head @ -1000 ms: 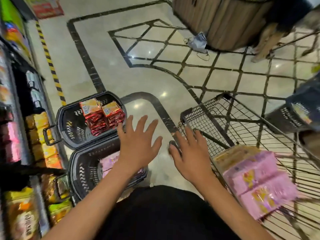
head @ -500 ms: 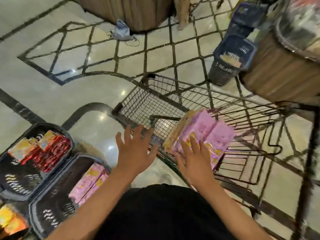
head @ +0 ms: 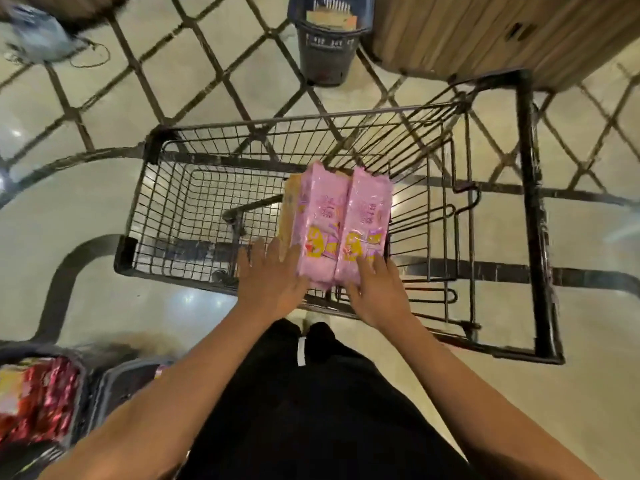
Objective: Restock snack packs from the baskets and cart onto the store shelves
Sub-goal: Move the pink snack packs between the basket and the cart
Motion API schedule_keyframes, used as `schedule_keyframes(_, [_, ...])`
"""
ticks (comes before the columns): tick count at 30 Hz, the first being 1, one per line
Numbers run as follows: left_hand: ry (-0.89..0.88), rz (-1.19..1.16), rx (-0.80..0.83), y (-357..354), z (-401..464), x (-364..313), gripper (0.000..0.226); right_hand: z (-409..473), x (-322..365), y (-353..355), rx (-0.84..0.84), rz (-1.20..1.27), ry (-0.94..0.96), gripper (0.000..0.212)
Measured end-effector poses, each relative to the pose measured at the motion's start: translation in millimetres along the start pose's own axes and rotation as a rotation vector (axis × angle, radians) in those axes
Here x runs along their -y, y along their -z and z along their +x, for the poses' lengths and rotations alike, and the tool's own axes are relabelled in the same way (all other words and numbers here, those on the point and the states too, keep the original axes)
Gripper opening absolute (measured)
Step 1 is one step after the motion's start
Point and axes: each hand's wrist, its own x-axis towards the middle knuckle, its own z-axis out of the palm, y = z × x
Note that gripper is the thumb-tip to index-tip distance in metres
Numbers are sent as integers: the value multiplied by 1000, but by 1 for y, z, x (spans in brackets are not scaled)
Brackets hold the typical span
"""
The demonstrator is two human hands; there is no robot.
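Observation:
A black wire cart (head: 194,140) stands in front of me. Inside it lies a stack of pink snack packs (head: 341,216), with a yellowish pack (head: 288,209) at its left side. My left hand (head: 273,282) reaches into the cart with straight fingers at the stack's near left corner. My right hand (head: 375,289) lies with straight fingers on the near right end of the pink packs. At the lower left, a dark basket (head: 81,403) holds red snack packs (head: 38,400); a second basket (head: 124,379) beside it is mostly cut off.
A dark blue basket (head: 327,46) stands on the tiled floor beyond the cart. A round wooden display (head: 485,32) rises at the top right. A blurred grey bag (head: 38,36) lies at the top left. My black trousers fill the bottom middle.
My view swung right, away from the shelves and baskets, until the cart sits in the centre. Both hands moved forward into the cart and reached the pink packs.

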Motion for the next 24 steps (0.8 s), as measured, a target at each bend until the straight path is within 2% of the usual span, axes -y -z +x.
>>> schedule_keyframes(3, [-6, -31, 83, -8, 27, -1, 73, 10, 0, 2, 81, 177, -129, 68])
schedule_keyframes(5, [31, -142, 150, -18, 43, -2, 76, 22, -5, 0, 125, 296, -208, 69])
schedule_keyframes(7, [93, -382, 260, -27, 59, -4, 86, 33, -11, -6, 127, 479, -311, 72])
schedule_keyframes(10, [223, -808, 288, -48, 80, -4, 100, 49, -18, -18, 132, 672, -477, 53])
schedule_keyframes(13, [337, -1041, 256, -46, 85, -15, 90, 64, -18, -21, 105, 730, -566, 50])
schedule_keyframes(17, [447, -1152, 190, -49, 95, -25, 83, 77, -15, -22, 70, 822, -640, 63])
schedule_keyframes(22, [496, -1126, 150, -51, 99, -22, 90, 87, -14, -31, 72, 887, -714, 59])
schedule_keyframes(24, [513, -1128, 157, -55, 99, -20, 86, 87, -13, -31, 75, 915, -717, 51])
